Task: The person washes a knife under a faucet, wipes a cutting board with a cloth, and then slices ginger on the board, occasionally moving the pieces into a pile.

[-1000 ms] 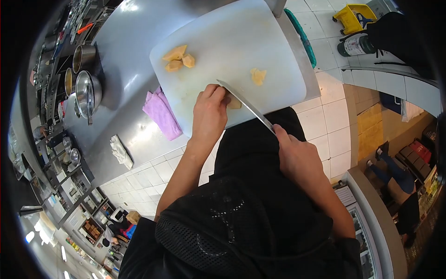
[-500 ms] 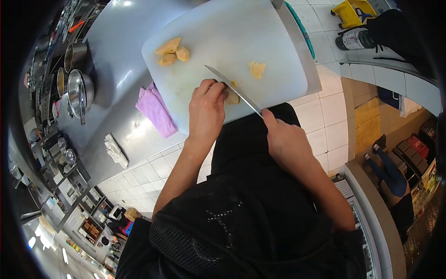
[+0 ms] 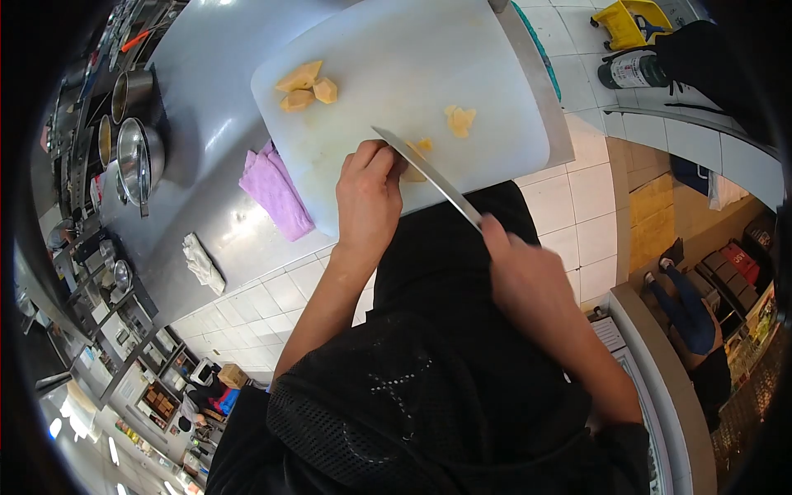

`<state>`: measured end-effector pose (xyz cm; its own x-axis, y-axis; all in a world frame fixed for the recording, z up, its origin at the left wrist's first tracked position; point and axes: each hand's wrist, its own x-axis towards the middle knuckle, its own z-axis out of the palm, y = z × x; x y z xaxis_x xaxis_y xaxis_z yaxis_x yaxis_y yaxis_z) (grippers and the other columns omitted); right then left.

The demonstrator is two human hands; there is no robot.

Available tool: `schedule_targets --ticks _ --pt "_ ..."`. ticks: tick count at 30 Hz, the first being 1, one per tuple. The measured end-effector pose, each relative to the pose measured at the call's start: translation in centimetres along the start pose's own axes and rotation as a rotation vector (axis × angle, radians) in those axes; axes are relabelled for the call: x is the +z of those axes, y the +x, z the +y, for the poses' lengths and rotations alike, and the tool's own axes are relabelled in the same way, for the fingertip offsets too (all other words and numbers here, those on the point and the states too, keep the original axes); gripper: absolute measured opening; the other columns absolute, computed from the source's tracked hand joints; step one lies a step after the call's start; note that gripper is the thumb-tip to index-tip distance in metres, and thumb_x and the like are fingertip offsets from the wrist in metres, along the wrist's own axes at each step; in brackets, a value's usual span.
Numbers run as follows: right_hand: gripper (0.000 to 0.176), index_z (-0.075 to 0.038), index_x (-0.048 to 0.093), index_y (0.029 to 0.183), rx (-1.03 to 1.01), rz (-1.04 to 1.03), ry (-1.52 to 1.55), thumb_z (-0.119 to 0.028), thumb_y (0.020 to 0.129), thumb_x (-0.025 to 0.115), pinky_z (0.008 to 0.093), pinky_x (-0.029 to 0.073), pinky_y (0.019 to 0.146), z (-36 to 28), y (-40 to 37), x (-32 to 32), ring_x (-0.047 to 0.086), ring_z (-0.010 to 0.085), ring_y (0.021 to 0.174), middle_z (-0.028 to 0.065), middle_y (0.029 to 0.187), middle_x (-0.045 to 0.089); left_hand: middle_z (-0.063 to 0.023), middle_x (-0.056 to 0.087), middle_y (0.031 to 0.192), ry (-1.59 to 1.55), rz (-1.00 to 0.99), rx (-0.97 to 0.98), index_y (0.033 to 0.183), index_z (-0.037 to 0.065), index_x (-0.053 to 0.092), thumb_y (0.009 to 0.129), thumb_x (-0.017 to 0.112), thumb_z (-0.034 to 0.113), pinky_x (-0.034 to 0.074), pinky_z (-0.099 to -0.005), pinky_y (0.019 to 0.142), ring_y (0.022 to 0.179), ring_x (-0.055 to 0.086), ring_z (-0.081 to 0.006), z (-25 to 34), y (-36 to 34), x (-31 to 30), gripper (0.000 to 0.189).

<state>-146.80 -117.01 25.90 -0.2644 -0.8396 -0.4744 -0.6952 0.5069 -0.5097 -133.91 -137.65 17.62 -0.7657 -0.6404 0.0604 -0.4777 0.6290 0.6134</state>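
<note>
At the lower edge of the cutting board (image 3: 412, 66), centre frame, the left hand (image 3: 370, 194) pins a yellow chunk (image 3: 422, 148) while the right hand (image 3: 520, 272), clamped on the knife (image 3: 429, 177), slices, a cut calling for tucked fingertips.

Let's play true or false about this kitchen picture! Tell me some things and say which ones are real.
1. The right hand holds a knife. True.
2. The cutting board is green. False: it is white.
3. The left hand holds down a yellow piece on the board, right beside the blade. True.
4. The purple cloth lies in the middle of the board. False: it lies on the steel counter, at the board's edge.
</note>
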Motion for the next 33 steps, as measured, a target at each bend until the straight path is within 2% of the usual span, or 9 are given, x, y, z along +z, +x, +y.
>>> schedule_targets --ticks 4,8,10,16,22,26,28,33 --pt "0.042 0.003 0.051 0.139 -0.072 0.085 0.067 -0.002 0.097 0.055 0.0516 0.059 0.062 1.3 3.8 2.7 0.073 0.0403 0.068 0.0202 0.086 0.070 -0.0115 0.071 0.110 -0.021 0.012 -0.034 0.105 0.001 0.074 0.089 0.074 -0.004 0.056 -0.0462 0.083 0.096 0.067 -0.0376 0.4 0.1 -0.1 0.017" --pt "0.044 0.003 0.050 0.140 -0.046 0.046 0.003 -0.002 0.097 0.056 0.0510 0.058 0.062 -0.5 -1.3 -1.3 0.072 0.0396 0.068 0.0190 0.085 0.070 -0.0118 0.071 0.111 -0.006 0.028 -0.010 0.105 0.000 0.074 0.089 0.075 -0.005 0.056 -0.0464 0.083 0.097 0.067 -0.0378 0.1 -0.2 0.1 0.018" --pt "0.044 0.003 0.050 0.141 0.019 -0.054 -0.006 -0.002 0.097 0.057 0.0504 0.058 0.062 -1.1 -3.3 -3.1 0.072 0.0388 0.068 0.0175 0.083 0.069 -0.0119 0.071 0.111 -0.015 0.054 -0.013 0.104 0.000 0.074 0.088 0.075 -0.006 0.056 -0.0465 0.082 0.097 0.067 -0.0378 0.0 -0.3 0.2 0.017" --pt "0.045 0.003 0.050 0.141 0.014 -0.057 -0.003 -0.002 0.097 0.057 0.0498 0.058 0.061 -1.0 -2.8 -2.5 0.072 0.0389 0.067 0.0179 0.082 0.069 -0.0121 0.072 0.111 -0.007 0.041 -0.025 0.101 -0.001 0.072 0.088 0.076 -0.006 0.056 -0.0460 0.082 0.096 0.067 -0.0377 -0.2 -0.3 0.2 0.014" --pt "0.042 0.003 0.052 0.137 -0.061 0.084 0.011 -0.001 0.096 0.056 0.0494 0.058 0.061 0.4 5.2 3.3 0.073 0.0394 0.070 0.0195 0.084 0.071 -0.0117 0.072 0.110 -0.030 0.054 -0.030 0.105 0.001 0.074 0.088 0.076 -0.006 0.056 -0.0462 0.081 0.097 0.067 -0.0375 0.2 -0.3 0.3 0.018" --pt "0.042 0.003 0.052 0.137 -0.065 0.079 0.009 0.000 0.096 0.057 0.0498 0.058 0.061 -0.4 1.9 0.1 0.073 0.0389 0.069 0.0189 0.083 0.070 -0.0117 0.072 0.111 -0.018 0.067 -0.017 0.106 0.001 0.075 0.088 0.076 -0.006 0.056 -0.0462 0.082 0.097 0.067 -0.0374 0.2 -0.2 0.1 0.020" --pt "0.044 0.003 0.051 0.138 -0.017 -0.025 -0.016 -0.001 0.095 0.059 0.0498 0.058 0.060 -1.3 -1.0 -2.2 0.073 0.0381 0.068 0.0182 0.083 0.070 -0.0117 0.072 0.111 -0.006 0.066 -0.024 0.106 0.001 0.075 0.088 0.076 -0.006 0.056 -0.0462 0.083 0.098 0.067 -0.0373 0.2 -0.4 0.3 0.020" --pt "0.045 0.002 0.052 0.138 0.006 -0.063 0.005 -0.002 0.095 0.061 0.0493 0.058 0.059 -1.5 -2.4 -3.2 0.073 0.0376 0.067 0.0178 0.082 0.069 -0.0119 0.072 0.111 -0.026 0.090 -0.018 0.105 0.000 0.074 0.088 0.076 -0.006 0.056 -0.0459 0.082 0.097 0.067 -0.0373 -0.2 -0.5 0.6 0.018"
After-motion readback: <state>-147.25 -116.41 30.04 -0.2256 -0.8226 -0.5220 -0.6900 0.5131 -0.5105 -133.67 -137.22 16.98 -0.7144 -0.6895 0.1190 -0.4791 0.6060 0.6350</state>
